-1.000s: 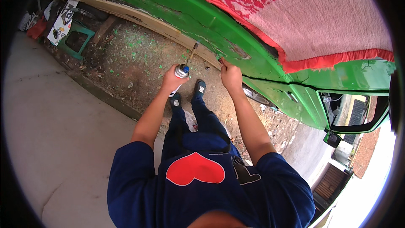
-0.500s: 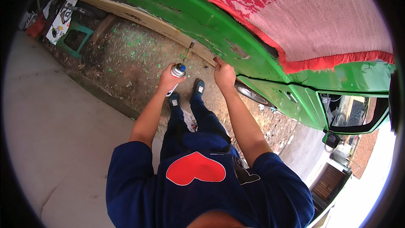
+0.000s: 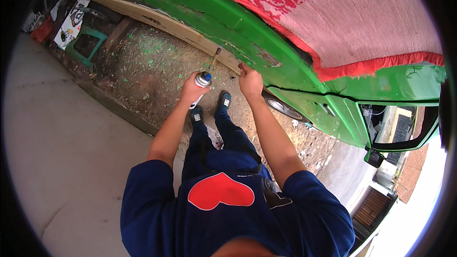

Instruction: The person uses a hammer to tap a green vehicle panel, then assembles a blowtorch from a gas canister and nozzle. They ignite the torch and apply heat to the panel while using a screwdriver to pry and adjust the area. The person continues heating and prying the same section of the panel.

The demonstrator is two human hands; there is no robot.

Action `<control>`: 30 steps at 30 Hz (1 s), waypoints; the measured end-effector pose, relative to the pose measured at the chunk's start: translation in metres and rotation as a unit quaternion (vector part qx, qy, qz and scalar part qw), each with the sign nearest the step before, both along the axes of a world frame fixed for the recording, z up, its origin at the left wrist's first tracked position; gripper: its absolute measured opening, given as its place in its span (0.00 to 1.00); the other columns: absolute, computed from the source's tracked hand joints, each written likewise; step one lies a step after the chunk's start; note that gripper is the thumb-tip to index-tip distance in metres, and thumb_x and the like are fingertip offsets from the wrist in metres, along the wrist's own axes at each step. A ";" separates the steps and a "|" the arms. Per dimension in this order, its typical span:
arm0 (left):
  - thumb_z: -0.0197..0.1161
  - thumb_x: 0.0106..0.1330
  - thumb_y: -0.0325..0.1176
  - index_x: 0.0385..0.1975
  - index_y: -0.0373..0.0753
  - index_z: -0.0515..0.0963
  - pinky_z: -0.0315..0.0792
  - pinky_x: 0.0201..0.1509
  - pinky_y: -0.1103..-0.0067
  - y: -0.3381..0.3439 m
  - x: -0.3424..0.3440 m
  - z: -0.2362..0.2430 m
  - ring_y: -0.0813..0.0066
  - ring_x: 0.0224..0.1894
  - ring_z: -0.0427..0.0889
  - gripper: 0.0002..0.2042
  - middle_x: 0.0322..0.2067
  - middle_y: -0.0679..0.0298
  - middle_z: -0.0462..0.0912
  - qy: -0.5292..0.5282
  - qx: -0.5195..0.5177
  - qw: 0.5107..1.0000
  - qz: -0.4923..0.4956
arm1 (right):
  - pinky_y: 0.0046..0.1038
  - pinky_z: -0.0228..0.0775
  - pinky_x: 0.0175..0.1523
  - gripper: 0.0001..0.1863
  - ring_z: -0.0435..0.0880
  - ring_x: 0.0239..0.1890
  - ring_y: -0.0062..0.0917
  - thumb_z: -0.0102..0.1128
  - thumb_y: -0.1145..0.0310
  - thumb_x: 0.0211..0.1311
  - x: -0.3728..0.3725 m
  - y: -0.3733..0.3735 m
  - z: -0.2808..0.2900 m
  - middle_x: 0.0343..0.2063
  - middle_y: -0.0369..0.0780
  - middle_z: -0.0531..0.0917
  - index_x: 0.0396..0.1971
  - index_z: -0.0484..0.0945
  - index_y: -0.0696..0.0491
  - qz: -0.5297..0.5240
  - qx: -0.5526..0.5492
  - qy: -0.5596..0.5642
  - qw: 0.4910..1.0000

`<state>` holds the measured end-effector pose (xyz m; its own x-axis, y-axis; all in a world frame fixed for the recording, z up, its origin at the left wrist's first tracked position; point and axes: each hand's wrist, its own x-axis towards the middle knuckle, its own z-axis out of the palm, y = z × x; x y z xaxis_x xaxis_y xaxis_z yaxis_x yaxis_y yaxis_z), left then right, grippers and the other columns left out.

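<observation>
Since the left hand grips a silver-and-white metal gas canister with a blue collar and a brass-coloured burner tube, main risk I see is heat. Tube points ahead of that hand toward the cracked, green-painted body panel; can't make out a flame, so can't say if lit. Right hand is closed on a slim tool with a reddish handle and thin metal shaft, near the panel; tip contact unclear. If lit, a rightward drift of the burner could burn the right hand: they're close. Shaft could skid on loose paint and gouge. Lingering could scorch the long beige strip ahead of both hands. Pink-and-red towel-like cloth, ahead-right of the right hand, could catch if the tube swings that way. Vs one second ago: right hand sits further left, closer to the burner; shaft now reads clearly. Left grip same.
</observation>
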<state>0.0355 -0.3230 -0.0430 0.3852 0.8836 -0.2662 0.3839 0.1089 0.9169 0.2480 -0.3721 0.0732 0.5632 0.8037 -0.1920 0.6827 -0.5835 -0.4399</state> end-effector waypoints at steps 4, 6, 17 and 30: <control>0.80 0.43 0.36 0.52 0.32 0.73 0.76 0.52 0.71 -0.001 -0.003 -0.005 0.63 0.46 0.85 0.35 0.43 0.52 0.84 -0.012 -0.015 1.000 -0.004 | 0.41 0.77 0.49 0.16 0.85 0.42 0.45 0.55 0.67 0.65 0.001 -0.008 -0.018 0.42 0.45 0.86 0.51 0.83 0.47 0.004 0.033 0.006 0.999; 0.81 0.43 0.35 0.53 0.32 0.73 0.76 0.51 0.71 0.000 -0.003 -0.004 0.63 0.46 0.85 0.35 0.43 0.53 0.84 -0.003 -0.014 1.000 -0.004 | 0.43 0.78 0.47 0.16 0.85 0.40 0.46 0.55 0.68 0.64 0.001 -0.006 -0.020 0.40 0.47 0.86 0.50 0.83 0.45 0.002 0.042 0.000 0.999; 0.81 0.43 0.37 0.51 0.34 0.75 0.77 0.50 0.71 0.004 0.012 -0.021 0.64 0.44 0.86 0.34 0.40 0.54 0.86 -0.037 -0.013 0.999 0.015 | 0.41 0.78 0.44 0.17 0.86 0.39 0.44 0.57 0.69 0.64 0.011 -0.004 -0.037 0.38 0.48 0.86 0.52 0.83 0.47 -0.126 0.075 0.248 0.958; 0.81 0.43 0.37 0.51 0.33 0.75 0.77 0.51 0.71 0.007 0.009 0.000 0.64 0.44 0.85 0.33 0.41 0.54 0.86 -0.007 -0.002 1.000 0.012 | 0.38 0.76 0.49 0.15 0.84 0.44 0.45 0.57 0.63 0.67 0.017 -0.003 -0.023 0.41 0.49 0.85 0.50 0.84 0.45 -0.049 0.038 0.101 0.993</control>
<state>0.0444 -0.3165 -0.0434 0.3676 0.8917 -0.2641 0.3686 0.1211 0.9217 0.2648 -0.3755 0.0505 0.5962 0.7629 -0.2500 0.5168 -0.6031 -0.6077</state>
